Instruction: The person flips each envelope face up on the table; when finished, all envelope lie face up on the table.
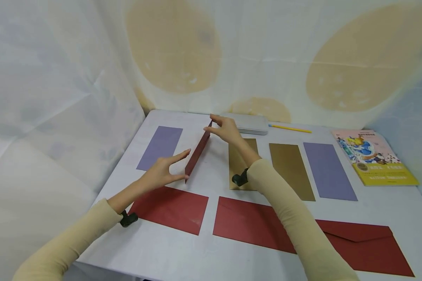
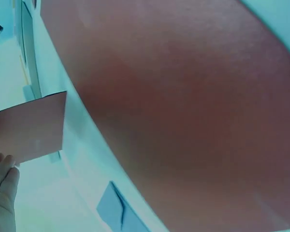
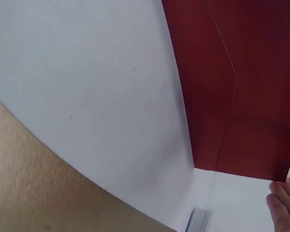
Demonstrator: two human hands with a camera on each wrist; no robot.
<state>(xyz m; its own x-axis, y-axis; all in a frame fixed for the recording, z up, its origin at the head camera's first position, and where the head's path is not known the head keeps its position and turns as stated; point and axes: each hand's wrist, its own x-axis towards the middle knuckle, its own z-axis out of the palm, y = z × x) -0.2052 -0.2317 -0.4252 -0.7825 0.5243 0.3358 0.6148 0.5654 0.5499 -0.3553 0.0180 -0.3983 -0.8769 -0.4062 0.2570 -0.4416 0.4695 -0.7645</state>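
A long, dark red paper envelope (image 1: 198,151) stands on its edge above the white tabletop (image 1: 211,242), its long axis running from the near left to the far right. The left hand (image 1: 161,171) pinches its near end between thumb and straightened fingers, while the right hand (image 1: 225,128) pinches the far upper corner. Flat envelopes in purple (image 1: 160,147), gold (image 1: 291,169) and red (image 1: 170,208) lie around it, before a draped white cloth backdrop (image 1: 56,78).
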